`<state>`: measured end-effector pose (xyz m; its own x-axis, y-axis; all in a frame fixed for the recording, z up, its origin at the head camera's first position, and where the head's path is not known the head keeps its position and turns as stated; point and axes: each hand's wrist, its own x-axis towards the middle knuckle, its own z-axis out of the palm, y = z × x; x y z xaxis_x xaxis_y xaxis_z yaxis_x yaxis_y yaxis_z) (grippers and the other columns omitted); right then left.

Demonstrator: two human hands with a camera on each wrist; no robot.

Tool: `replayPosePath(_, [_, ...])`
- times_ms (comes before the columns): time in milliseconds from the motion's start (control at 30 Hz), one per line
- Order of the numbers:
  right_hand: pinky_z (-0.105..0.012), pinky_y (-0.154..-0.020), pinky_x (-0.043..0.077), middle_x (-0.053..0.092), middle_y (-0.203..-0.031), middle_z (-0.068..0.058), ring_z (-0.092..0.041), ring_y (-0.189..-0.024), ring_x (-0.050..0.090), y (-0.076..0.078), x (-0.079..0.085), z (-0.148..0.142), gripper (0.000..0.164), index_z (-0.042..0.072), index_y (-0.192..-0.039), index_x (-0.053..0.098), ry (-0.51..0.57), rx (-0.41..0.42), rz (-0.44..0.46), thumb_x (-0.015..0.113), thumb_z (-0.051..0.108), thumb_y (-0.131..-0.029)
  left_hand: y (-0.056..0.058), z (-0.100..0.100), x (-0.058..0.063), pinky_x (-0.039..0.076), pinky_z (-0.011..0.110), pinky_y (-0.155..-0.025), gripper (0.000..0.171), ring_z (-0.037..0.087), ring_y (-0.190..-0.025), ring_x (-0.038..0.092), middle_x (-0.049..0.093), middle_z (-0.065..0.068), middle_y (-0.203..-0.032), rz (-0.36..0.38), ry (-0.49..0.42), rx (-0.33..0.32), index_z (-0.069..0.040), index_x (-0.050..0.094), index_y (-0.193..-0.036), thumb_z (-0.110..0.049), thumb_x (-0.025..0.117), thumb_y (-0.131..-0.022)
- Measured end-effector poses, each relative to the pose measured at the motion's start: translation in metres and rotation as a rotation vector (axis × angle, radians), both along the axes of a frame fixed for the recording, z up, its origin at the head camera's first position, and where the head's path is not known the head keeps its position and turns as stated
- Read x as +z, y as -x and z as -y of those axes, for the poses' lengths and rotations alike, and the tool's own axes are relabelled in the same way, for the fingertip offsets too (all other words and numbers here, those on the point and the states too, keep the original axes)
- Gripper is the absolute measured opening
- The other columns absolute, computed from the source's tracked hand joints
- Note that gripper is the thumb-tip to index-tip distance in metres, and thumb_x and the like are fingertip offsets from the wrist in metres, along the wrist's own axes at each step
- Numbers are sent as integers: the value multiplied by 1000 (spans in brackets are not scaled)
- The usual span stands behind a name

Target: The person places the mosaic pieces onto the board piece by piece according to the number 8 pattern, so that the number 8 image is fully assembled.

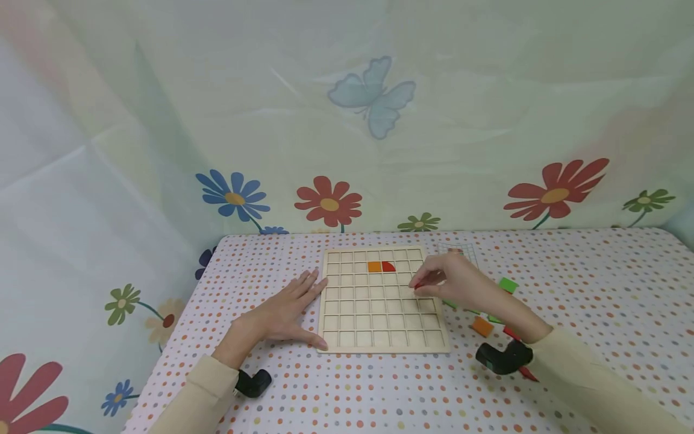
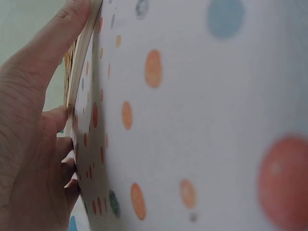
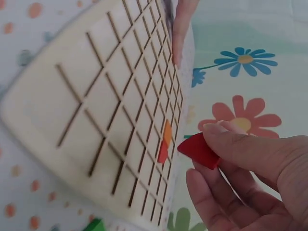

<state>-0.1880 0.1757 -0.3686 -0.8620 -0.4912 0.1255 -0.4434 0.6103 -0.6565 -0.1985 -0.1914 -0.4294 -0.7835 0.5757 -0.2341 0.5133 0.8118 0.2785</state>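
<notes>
A wooden grid board point(image 1: 382, 328) lies flat on the dotted tablecloth point(image 1: 596, 289). Two pieces sit in its second row from the far edge: an orange square point(image 1: 374, 266) and a red quarter-round point(image 1: 388, 266). My right hand point(image 1: 441, 280) hovers over the board's right side and pinches a small red piece point(image 3: 198, 150) between thumb and fingers. My left hand point(image 1: 284, 310) lies flat on the cloth, fingers straight, its thumb and fingertips against the board's left edge point(image 2: 79, 57). The same board point(image 3: 86, 110) with its orange square point(image 3: 167, 132) also shows in the right wrist view.
Loose green pieces point(image 1: 508, 284), an orange piece point(image 1: 482, 326) and red pieces point(image 1: 511, 333) lie on the cloth right of the board. A pale grid sheet point(image 1: 461, 250) lies beyond my right hand. A flowered curtain point(image 1: 347, 120) hangs behind the table.
</notes>
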Motion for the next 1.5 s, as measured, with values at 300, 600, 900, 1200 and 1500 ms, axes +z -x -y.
replayPosePath(300, [-30, -78, 62, 72, -93, -5, -21, -87, 71, 36, -11, 33, 15, -1, -103, 81, 86, 49, 26, 82, -3, -88, -1, -2, 1, 21, 54, -127, 126, 32, -162, 2, 2, 9, -176, -2, 7, -4, -16, 13, -170, -73, 78, -78])
replayPosePath(600, [-32, -76, 59, 77, -95, -6, -17, -82, 71, 61, -20, 59, 12, 2, -100, 83, 94, 37, 43, 83, 1, -88, 0, -1, 1, 22, 55, -127, 126, 33, -162, 2, 2, 10, -176, -14, 14, -7, -16, 13, -170, -73, 78, -78])
replayPosePath(900, [-33, -77, 58, 78, -96, -7, -18, -84, 70, 76, -30, 74, 10, 2, -101, 83, 96, 17, 95, 80, 2, -92, 0, -2, 1, 21, 54, -127, 126, 33, -162, 2, 2, 10, -176, -14, 19, -11, -16, 13, -170, -73, 78, -79])
replayPosePath(1200, [-36, -79, 60, 79, -98, -9, -22, -87, 72, 91, -35, 83, 9, 1, -101, 83, 50, 17, 112, 79, 1, -93, 0, 0, -3, 21, 53, -127, 126, 31, -162, 2, 2, 8, -177, -17, 27, 9, -18, 13, -170, -76, 76, -78])
replayPosePath(1500, [-35, -81, 62, 80, -92, -11, -21, -85, 75, 95, -32, 93, 7, -2, -97, 83, -11, 73, 125, 79, -2, -91, 1, 1, -2, 22, 53, -127, 126, 32, -162, 2, 2, 10, -176, -22, 18, -5, -17, 12, -170, -74, 77, -79])
